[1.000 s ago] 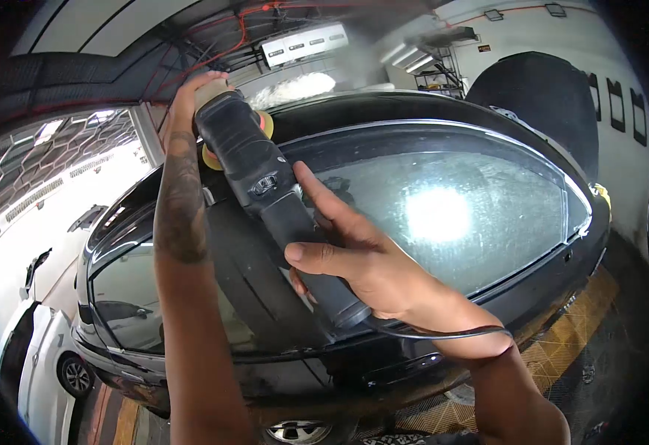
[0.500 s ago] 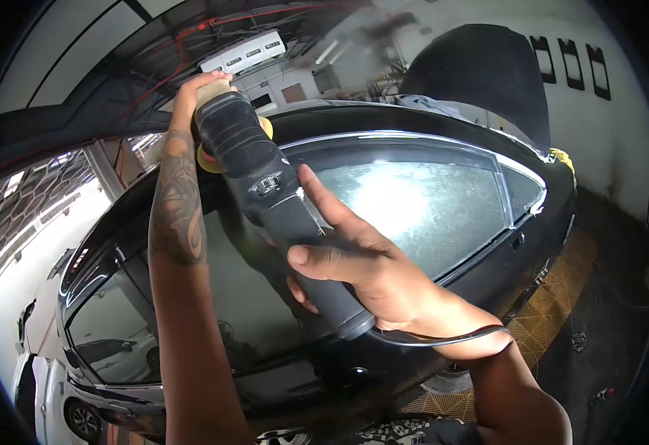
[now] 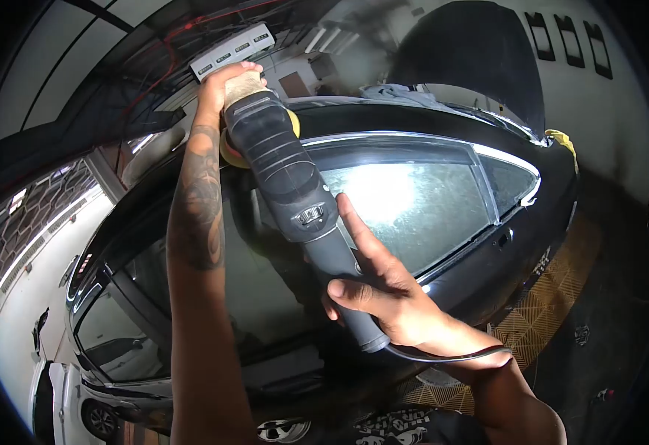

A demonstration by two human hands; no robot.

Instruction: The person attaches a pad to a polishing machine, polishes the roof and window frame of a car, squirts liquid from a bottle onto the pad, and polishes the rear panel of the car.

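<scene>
A black car polisher [image 3: 284, 167] slants across the view, its head farther away than its handle. My left hand [image 3: 226, 83] is closed over the beige covering [image 3: 246, 86] on the polisher's head. The yellow pad [image 3: 234, 153] shows on both sides of the head, near the roof of a black car [image 3: 361, 120]; whether it touches the roof is hidden. My right hand [image 3: 387, 300] is wrapped around the rear handle, with the index finger stretched along the body. A black cord [image 3: 443, 359] runs from the handle's end across my right wrist.
Below the roof is the car's hazy side window [image 3: 428, 196], brightly lit. A raised black panel [image 3: 473, 59] and a grey-blue cloth [image 3: 402, 95] are at the far side. Yellow floor tiles [image 3: 543, 311] lie at right; a white vehicle [image 3: 65, 400] stands at lower left.
The polisher and both hands have shifted right and slightly down in view. The background has also shifted a little as the camera moved. Both hands keep their hold.
</scene>
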